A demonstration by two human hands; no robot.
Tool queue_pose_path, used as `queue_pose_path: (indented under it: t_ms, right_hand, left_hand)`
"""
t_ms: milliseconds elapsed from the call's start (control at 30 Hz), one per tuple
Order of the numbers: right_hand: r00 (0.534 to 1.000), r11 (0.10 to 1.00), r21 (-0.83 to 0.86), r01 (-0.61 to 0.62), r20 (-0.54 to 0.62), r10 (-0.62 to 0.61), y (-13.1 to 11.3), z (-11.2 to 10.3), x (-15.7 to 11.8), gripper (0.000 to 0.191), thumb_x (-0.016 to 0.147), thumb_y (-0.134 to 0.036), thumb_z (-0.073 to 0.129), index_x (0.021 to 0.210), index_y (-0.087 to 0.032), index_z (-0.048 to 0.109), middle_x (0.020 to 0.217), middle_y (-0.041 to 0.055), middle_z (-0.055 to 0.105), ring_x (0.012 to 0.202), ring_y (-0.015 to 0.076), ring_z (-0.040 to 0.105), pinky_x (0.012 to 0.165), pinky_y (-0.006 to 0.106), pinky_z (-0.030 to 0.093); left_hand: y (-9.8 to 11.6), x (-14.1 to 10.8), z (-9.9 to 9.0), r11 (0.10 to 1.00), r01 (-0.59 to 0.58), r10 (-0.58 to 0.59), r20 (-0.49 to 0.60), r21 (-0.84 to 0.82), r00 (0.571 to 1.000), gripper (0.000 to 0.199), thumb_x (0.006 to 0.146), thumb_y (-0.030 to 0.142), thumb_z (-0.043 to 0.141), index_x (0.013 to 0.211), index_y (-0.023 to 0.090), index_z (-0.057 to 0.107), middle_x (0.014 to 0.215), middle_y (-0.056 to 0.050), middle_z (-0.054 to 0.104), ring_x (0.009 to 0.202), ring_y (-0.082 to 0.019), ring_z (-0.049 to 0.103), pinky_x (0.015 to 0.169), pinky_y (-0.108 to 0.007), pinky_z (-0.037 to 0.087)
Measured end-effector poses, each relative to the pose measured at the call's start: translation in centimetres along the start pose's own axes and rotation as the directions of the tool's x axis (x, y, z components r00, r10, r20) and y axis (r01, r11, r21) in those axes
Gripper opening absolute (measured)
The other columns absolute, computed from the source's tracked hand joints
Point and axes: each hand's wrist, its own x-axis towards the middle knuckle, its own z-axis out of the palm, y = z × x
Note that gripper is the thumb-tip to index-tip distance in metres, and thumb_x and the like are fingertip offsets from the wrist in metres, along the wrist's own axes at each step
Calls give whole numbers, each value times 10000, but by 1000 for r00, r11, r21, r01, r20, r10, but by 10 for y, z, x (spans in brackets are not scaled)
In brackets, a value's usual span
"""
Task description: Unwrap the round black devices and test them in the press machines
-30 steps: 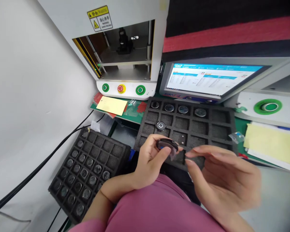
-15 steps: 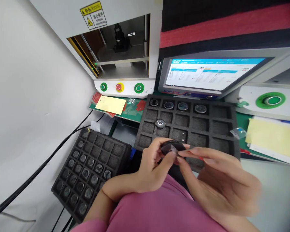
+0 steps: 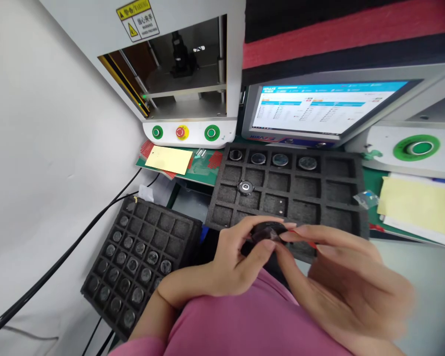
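While my left hand curls around a dark round piece, fingers behind and thumb across its face, I bring the right hand in from the other side, thumb and forefinger drawn together at the piece's right rim. So the left grip is closed on the piece; whether the right one pinches the rim or the shiny film over it, I can't tell, the fingertips crowd it too much.

All this sits above the near edge of the large foam tray on the green counter. Along that tray's far edge I count four round discs, each in its own compartment, running from the far left corner. Closer to me, toward the left edge, a black watch-like disc rests across the dividers, pale mark upward. Over on the right edge, a small clear bag lies against the rim, with yellow paper beyond it.

Down to the left there's a smaller-celled tray, rows of discs filling its near part. Behind the large tray, the monitor is lit, just beside the white machine.
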Motion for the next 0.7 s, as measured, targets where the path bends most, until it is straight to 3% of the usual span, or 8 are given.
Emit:
queue_pose_path:
  t_ms: [167,333,533,700]
  right_hand:
    - [999,999,13,-36,-33,37,-2,0,4,788,671,141,711,1332,-268,581,1122,17,646,902,180,652,801,362,626]
    - [1000,996,-85,-6,3,6,-4,-4,6,736,648,94,765,1295,-215,597,1026,42,673,824,180,680,699,336,632]
    - [997,993,-90,-82,-2,82,-6,-6,4,742,681,50,760,1316,-293,591,1109,21,652,824,193,671,693,373,635]
    - [995,992,-76,-96,-6,96,-5,-9,-1,757,677,57,767,1337,-270,589,1172,33,635,853,205,671,708,375,643]
  left_hand:
    - [2,0,0,999,-5,4,13,37,1000,281,990,239,437,1210,148,587,1215,-120,696,1143,-212,660,972,-319,535]
    - [2,0,0,994,-74,71,32,76,997,295,989,211,423,1242,162,567,1234,-116,686,1140,-205,657,970,-329,532]
    - [2,-1,-2,981,-75,67,47,179,997,308,987,232,424,1247,181,582,1157,-97,707,1018,-213,675,874,-342,539]
    - [0,-1,-3,977,-86,79,46,197,996,334,993,281,407,1257,197,595,1091,-93,720,910,-202,666,790,-335,528]
